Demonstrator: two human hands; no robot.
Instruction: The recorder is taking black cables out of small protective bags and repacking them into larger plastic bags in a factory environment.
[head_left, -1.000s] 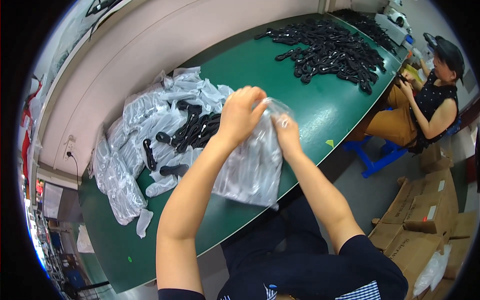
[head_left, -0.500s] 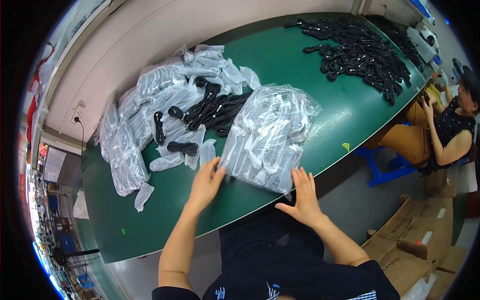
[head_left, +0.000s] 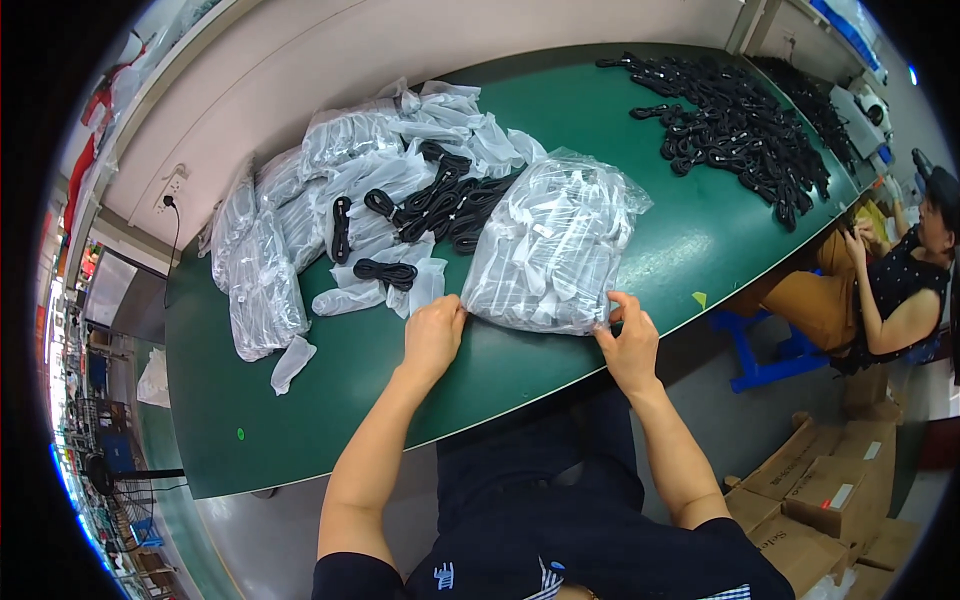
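Observation:
A large clear plastic bag (head_left: pixel 550 245) lies on the green table in front of me, packed with several small items in frosted sleeves. My left hand (head_left: pixel 434 338) is closed at the bag's near left corner, its fingers curled and the fingertips partly hidden. At the near right corner, my right hand (head_left: pixel 630 345) pinches the plastic between thumb and fingers. Just left of the bag, bundled black cables (head_left: pixel 440 208) rest among loose frosted sleeves. One separate coiled cable (head_left: pixel 386 272) lies on sleeves beyond my left hand.
More filled clear bags (head_left: pixel 262 290) are heaped at the left of the green table (head_left: pixel 330 425). A big pile of black cables (head_left: pixel 740 130) covers its far right. A person (head_left: pixel 890 265) sits at the right by a blue stool (head_left: pixel 760 350). Cardboard boxes (head_left: pixel 820 490) stand on the floor.
Both hands have gone from spread fingers to closed ones at the bag's near corners. The bag sits farther from the table's near edge. The whole view has shifted slightly.

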